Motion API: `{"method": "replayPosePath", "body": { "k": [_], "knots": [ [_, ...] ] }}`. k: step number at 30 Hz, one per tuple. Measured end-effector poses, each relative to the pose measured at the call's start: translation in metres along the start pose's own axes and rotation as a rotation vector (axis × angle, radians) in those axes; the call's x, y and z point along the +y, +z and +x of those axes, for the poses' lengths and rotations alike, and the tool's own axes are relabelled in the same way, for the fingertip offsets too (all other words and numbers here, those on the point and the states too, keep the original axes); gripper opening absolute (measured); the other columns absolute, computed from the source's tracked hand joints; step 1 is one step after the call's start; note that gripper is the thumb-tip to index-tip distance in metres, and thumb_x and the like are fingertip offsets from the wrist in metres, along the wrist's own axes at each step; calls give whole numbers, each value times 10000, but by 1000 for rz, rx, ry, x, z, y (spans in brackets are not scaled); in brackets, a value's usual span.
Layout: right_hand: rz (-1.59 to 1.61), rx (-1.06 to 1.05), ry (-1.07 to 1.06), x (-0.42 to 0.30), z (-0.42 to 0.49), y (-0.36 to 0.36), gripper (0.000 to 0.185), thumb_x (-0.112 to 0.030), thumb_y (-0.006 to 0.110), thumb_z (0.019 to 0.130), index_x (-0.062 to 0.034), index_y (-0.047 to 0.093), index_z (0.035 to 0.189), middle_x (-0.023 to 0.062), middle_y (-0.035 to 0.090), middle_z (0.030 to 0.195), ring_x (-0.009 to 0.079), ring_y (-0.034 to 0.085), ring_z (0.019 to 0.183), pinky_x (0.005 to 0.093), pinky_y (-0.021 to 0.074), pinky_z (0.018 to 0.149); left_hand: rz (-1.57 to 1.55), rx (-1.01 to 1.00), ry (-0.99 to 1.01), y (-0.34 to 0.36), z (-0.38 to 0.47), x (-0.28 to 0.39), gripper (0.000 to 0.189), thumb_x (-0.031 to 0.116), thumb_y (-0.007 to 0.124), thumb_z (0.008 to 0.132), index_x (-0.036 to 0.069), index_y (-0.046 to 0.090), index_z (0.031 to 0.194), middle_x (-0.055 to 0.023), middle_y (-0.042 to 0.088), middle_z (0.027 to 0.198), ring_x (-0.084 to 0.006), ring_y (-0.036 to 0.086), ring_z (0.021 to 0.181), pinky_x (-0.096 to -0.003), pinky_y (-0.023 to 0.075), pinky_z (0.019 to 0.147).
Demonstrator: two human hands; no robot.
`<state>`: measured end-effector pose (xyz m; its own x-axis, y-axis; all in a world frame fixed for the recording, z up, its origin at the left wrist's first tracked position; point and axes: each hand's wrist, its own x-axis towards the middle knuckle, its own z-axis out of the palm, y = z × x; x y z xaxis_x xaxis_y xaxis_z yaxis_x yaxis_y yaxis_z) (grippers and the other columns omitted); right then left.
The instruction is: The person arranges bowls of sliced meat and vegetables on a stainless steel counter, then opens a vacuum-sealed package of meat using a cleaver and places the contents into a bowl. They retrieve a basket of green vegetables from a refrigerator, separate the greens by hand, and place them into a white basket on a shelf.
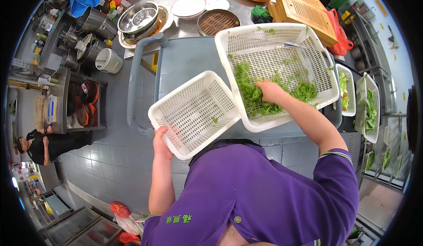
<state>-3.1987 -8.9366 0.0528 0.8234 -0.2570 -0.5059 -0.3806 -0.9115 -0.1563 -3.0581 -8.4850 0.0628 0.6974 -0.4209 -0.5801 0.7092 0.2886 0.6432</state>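
My left hand (162, 144) grips the near left rim of a small white plastic basket (185, 120), with a few green scraps on its slotted floor. My right hand (271, 92) is down inside a larger white plastic basket (264, 56), its fingers closed around leafy green herbs (252, 92). More of the herbs lie along that basket's near side, and bits cling to its walls. A metal utensil (292, 44) rests near its far right corner. The two baskets touch at the small one's right edge, over a grey cart (191, 57).
Steel bowls (140, 18), a round slatted steamer tray (218, 22) and wooden boxes (304, 13) stand on the steel table beyond. Baskets of greens (370, 108) sit at right. A white bucket (109, 61) stands at left. A person in black (49, 145) is farther left.
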Motion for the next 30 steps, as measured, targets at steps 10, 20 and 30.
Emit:
{"method": "replayPosePath", "body": {
  "k": [10,20,30],
  "knots": [
    [330,396,-123,-11,-79,-159,773,-52,759,674,45,476,1386,238,598,1279,348,558,1225,360,414,1070,67,0,115,17,-9,9,672,210,557,908,160,228,1492,-168,468,1395,-350,533,1219,-522,523,926],
    [-130,64,-525,-229,-44,-130,537,-77,762,724,-114,594,1233,144,607,1163,340,646,1053,444,557,846,108,-41,162,36,-19,17,679,177,607,899,181,256,1480,-115,450,1378,-282,483,1253,-495,490,948],
    [492,6,-290,-86,-60,-142,542,-344,679,905,-97,565,1374,154,592,1352,309,593,1209,427,473,1031,-28,12,116,11,-23,-10,724,199,593,888,181,245,1522,-139,431,1442,-322,472,1291,-501,475,1002]
  ]
}}
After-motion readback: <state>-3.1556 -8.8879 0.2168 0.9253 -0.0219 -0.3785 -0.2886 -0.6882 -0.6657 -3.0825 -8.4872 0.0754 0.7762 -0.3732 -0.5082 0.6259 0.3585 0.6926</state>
